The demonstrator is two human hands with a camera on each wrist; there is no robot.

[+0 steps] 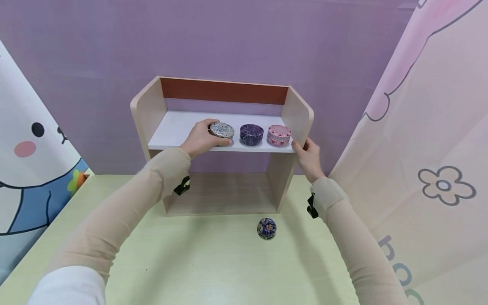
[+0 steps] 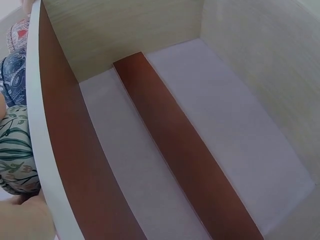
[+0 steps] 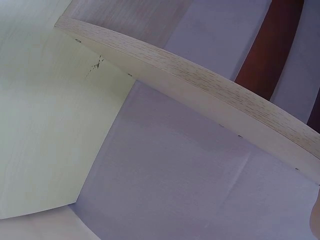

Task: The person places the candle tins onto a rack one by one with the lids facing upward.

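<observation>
My left hand (image 1: 203, 137) grips a round tin (image 1: 222, 129) with a dark-and-white patterned lid, at the front of the white upper shelf (image 1: 183, 120). In the left wrist view that tin (image 2: 17, 155) shows a green leaf pattern on its side. To its right on the same shelf stand a dark purple tin (image 1: 251, 134) and a pink tin (image 1: 279, 135) with hearts. My right hand (image 1: 309, 159) pinches the front edge of the right side panel of the small wooden shelf unit (image 1: 299, 110), thumb by the shelf's corner.
A small round purple patterned tin (image 1: 266, 228) lies on the pale green table (image 1: 213, 262), in front of the unit. The lower compartment (image 1: 225, 192) opens toward me. Behind hangs a purple cloth (image 1: 228, 38), with printed curtains (image 1: 419, 140) at the sides.
</observation>
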